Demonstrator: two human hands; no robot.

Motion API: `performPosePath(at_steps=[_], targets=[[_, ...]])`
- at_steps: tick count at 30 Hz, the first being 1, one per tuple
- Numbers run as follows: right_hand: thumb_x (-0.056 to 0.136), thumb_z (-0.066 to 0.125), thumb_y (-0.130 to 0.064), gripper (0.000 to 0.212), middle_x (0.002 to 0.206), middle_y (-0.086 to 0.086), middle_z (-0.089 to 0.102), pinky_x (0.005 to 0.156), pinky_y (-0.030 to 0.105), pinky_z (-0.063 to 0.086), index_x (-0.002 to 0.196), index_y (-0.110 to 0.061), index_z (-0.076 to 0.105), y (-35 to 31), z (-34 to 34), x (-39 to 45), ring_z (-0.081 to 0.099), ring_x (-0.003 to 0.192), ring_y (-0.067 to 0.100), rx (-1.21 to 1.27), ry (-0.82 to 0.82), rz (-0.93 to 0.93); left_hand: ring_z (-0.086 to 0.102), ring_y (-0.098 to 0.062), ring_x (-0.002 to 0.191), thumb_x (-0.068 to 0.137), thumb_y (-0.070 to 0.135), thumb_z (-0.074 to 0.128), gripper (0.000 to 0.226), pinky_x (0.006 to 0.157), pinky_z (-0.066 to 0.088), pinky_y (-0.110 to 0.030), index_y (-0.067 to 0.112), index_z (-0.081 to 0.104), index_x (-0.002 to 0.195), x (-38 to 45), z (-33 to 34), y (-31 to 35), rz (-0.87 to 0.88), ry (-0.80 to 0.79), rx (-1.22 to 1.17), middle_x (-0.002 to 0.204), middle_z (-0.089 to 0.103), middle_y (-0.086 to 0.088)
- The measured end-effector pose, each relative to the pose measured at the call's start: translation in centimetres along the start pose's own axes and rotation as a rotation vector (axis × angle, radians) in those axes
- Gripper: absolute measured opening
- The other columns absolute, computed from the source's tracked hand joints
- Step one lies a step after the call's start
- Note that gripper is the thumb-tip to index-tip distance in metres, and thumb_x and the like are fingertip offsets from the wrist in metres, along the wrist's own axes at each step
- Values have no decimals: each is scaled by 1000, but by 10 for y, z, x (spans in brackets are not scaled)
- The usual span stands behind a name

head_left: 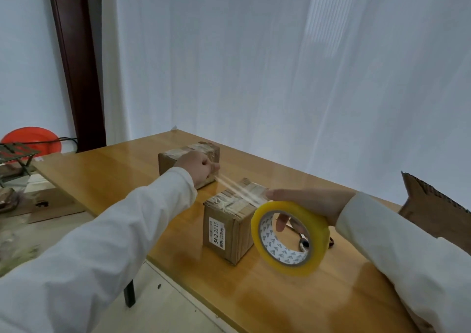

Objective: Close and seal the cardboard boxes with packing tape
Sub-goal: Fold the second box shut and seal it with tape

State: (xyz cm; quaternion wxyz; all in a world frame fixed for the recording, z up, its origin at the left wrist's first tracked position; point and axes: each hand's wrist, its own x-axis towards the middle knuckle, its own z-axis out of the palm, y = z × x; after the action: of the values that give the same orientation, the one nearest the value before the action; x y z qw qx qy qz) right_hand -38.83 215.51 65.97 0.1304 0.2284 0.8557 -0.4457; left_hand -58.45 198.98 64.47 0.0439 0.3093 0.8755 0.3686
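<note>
Step in hand: drawing out tape. The right hand [313, 205] grips the tape roll [289, 238]; left hand [201, 167] fingers pinch the strip's free end above the near box [229, 228] on the worktop [254, 294]. Next: lower and press the strip along the seam.

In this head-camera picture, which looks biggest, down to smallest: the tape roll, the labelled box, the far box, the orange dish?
1. Labelled box and tape roll: alike; the roll is nearer, so unsure.
2. Far box, partly hidden by the left hand.
3. Orange dish, partly hidden.

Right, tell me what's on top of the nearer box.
The nearer box has its flaps shut under clear tape, crossed above by the tape strip pulled from the roll. Its far edge is hidden behind the right hand.
</note>
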Motion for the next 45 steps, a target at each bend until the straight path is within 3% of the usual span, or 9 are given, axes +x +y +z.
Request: performPosePath(at_steps=[4,9,21,24,27,32,36,39,45], targets=[[93,39,-61,57,59,-3,60,48,19,44,76,-13,64,1,1,4,54,47,9,-51,7,-29,58,-20,83,93,40,55,41,77,38,-24,1,69,88,5,6,-12,-58,-59,-49,86,66,-7],[92,41,-61,57,57,-1,57,46,19,42,73,-11,63,3,1,9,51,46,10,-21,-32,13,39,-17,50,90,42,57,39,58,39,-25,7,64,75,4,6,-23,-148,-141,-180,66,53,-6],[91,41,-64,59,56,2,58,52,19,49,70,-13,64,3,7,9,53,46,11,-170,-125,160,46,-17,69,93,41,55,29,62,47,-29,17,54,77,-6,45,-38,-263,-299,-334,73,55,1],[93,36,-62,61,55,0,60,57,21,50,67,-13,62,1,17,18,55,49,11,-199,-151,168,55,-17,73,91,39,58,29,60,50,-30,16,48,106,-7,47,-34,-283,-287,-279,89,60,-3],[94,36,-62,61,58,1,61,57,22,51,66,-12,60,1,21,24,56,50,12,-181,-150,203,60,-23,98,84,36,66,73,79,53,-36,16,26,142,-8,50,-49,-317,-372,88,129,51,-9],[94,36,-62,62,60,2,60,54,20,50,65,-12,57,-1,22,25,56,49,11,-185,-157,217,60,-20,103,96,33,49,31,90,48,-32,14,58,119,-13,33,-41,-57,-55,-47,114,64,-4],[94,35,-62,62,58,2,61,55,21,51,68,-11,58,-6,23,27,57,49,12,-188,-158,203,60,-22,98,81,72,46,74,87,47,-34,9,53,120,-29,33,8,50,-315,1,113,62,-7],[97,33,-56,57,53,0,60,54,20,50,81,-9,60,-8,25,26,56,46,10,-161,-182,160,45,-23,124,49,89,52,127,101,41,-39,18,15,149,-44,45,15,54,-450,299,144,38,-5],[101,29,-48,55,48,2,58,51,20,48,76,-7,55,2,26,27,54,43,11,30,-266,134,31,-20,137,62,83,55,122,106,33,-36,17,5,151,-50,51,-2,214,-274,421,153,24,-1]])
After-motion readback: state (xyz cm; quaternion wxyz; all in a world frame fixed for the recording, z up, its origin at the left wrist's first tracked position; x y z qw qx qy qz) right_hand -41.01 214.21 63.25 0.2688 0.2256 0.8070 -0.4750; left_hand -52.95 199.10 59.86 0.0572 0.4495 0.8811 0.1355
